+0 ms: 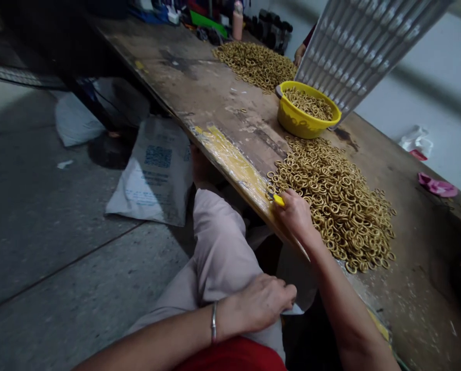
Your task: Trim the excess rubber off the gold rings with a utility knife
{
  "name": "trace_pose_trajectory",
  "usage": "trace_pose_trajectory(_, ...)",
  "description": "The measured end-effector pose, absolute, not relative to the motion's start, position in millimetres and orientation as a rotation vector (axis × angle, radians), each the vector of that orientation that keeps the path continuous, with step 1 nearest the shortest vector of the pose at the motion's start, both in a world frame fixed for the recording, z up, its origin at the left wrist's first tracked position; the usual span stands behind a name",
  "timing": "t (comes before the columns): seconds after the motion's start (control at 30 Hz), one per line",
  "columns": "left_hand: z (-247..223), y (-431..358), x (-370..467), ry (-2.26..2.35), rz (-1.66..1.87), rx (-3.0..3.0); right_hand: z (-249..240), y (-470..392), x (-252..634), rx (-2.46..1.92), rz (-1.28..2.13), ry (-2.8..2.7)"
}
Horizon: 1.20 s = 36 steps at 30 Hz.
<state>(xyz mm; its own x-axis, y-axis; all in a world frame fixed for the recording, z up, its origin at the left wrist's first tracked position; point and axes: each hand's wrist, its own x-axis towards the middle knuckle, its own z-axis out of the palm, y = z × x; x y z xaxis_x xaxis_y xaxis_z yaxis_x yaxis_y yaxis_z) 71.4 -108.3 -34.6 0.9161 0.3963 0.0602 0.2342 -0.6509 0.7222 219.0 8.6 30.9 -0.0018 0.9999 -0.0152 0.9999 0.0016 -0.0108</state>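
My right hand (296,212) is closed round a yellow-handled tool (278,200) at the table's front edge; the tool's dark tip points at the rings. Just beyond it spreads a large pile of brass-coloured rings (342,201). My left hand (264,301), with a metal bracelet at the wrist, rests over my lap with its fingers curled; something white (295,310) shows beneath the fingertips. A yellow basin (305,123) holding more rings stands behind the near pile.
The wooden table (215,98) runs diagonally. At its far end are another ring pile (257,64), a pink bottle (237,20) and part of a person's hand. A ridged translucent panel (361,46) leans behind the basin. A white sack (153,175) lies on the floor.
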Motion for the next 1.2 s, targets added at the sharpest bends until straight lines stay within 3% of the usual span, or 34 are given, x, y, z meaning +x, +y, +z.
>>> trace_pose_trajectory(0.33,-40,-112,88,0.399,0.149,2.46,31,19,214,2.264,-0.135,2.265)
trace_pose_trajectory(0.4,-38,-105,86,0.53,0.274,2.257,39,5,221,2.429,-0.441,2.386)
trace_pose_trajectory(0.47,-32,-93,82,0.73,0.494,1.876,49,-14,227,2.559,-0.977,2.443)
trace_pose_trajectory(0.6,-11,-61,70,0.766,0.795,0.989,56,-52,229,2.676,-1.956,2.128)
trace_pose_trajectory(0.77,13,-48,62,0.582,0.859,0.649,46,-83,218,2.695,-2.38,1.875)
trace_pose_trajectory(0.87,17,-55,61,0.553,0.801,0.59,44,-92,213,2.719,-2.387,1.857)
trace_pose_trajectory(0.97,17,-62,58,0.551,0.74,0.567,49,-99,214,2.679,-2.174,2.056)
trace_pose_trajectory(1.1,21,-65,52,0.571,0.715,0.7,54,-111,220,2.685,-1.254,2.622)
trace_pose_trajectory(1.2,25,-66,48,0.626,0.755,0.878,53,-121,222,2.556,-0.646,2.721)
